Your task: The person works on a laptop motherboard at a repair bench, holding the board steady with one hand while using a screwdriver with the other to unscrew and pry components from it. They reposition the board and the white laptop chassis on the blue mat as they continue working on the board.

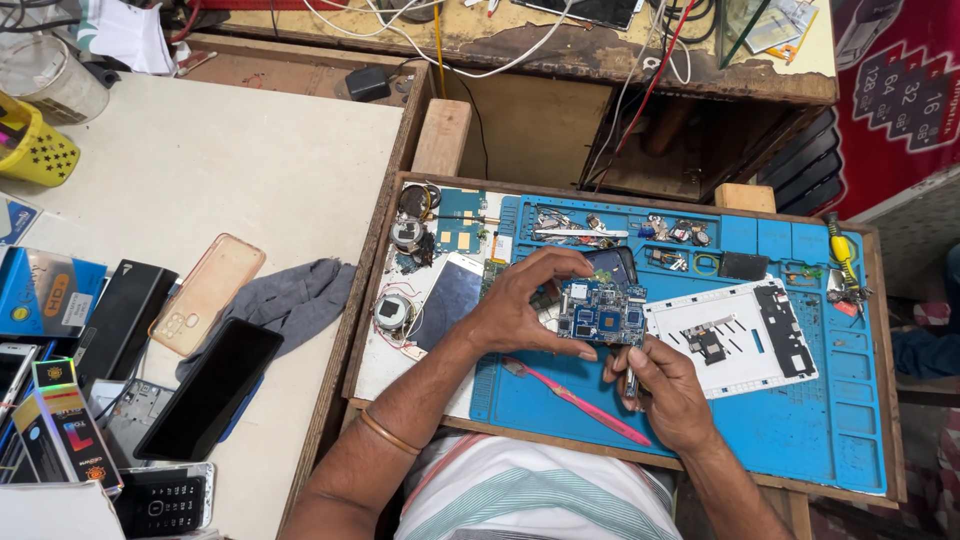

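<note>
Two hands are working over the blue repair mat (760,420) that is lying on the wooden worktop (377,290). We are holding a blue circuit board (602,312) in the left hand (520,305), with the fingers (560,262) curling over its top edge and the thumb pressing along its lower edge, so this grip is closing firmly on the board. We are keeping the board above the middle of the mat, just in front of a dark phone body (615,262) that is showing behind it. The right hand (665,385) is sitting just below the board, and its grip is closing around a slim metal tool (631,383) whose tip is pointing down; we cannot tell what kind of tool it is. A pink pry tool (575,400) is lying on the mat between the two wrists. To the right of the board, a white phone frame (735,340) is resting flat on the mat. A smartphone with a pale screen (447,298) is lying just left of the left hand, near loose small parts (408,240). A yellow-handled screwdriver (843,258) is resting at the mat's far right edge. On the pale worktop to the left, a grey cloth (290,300) and a black phone (210,388) are lying well apart from the hands.
</note>
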The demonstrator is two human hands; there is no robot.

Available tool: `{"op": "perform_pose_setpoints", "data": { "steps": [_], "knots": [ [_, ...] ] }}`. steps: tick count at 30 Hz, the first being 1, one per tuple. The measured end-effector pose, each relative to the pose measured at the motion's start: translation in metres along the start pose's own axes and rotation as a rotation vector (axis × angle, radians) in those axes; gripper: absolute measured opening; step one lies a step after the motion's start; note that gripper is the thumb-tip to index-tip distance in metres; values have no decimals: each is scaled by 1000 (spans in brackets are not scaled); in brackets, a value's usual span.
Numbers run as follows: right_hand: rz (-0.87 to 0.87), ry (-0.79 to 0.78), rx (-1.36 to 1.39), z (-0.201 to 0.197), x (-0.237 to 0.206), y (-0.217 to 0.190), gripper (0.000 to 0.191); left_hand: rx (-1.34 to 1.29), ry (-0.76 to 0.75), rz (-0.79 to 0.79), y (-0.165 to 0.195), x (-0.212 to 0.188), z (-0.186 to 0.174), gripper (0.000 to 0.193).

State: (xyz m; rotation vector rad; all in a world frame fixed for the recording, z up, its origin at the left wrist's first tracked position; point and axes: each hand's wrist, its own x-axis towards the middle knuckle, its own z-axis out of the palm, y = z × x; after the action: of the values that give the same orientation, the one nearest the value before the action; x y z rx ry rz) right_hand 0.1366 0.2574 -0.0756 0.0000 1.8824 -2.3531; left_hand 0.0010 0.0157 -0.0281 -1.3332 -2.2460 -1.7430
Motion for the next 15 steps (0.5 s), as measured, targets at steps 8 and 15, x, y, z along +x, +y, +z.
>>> {"op": "perform_pose_setpoints", "data": {
  "steps": [8,15],
  "knots": [
    [1,2,-6,1,0,0,35,-14,17,19,0,-1,0,87],
    [-15,-5,-19,-1,0,2,35,-39,10,3,0,0,1,81]
  ]
}}
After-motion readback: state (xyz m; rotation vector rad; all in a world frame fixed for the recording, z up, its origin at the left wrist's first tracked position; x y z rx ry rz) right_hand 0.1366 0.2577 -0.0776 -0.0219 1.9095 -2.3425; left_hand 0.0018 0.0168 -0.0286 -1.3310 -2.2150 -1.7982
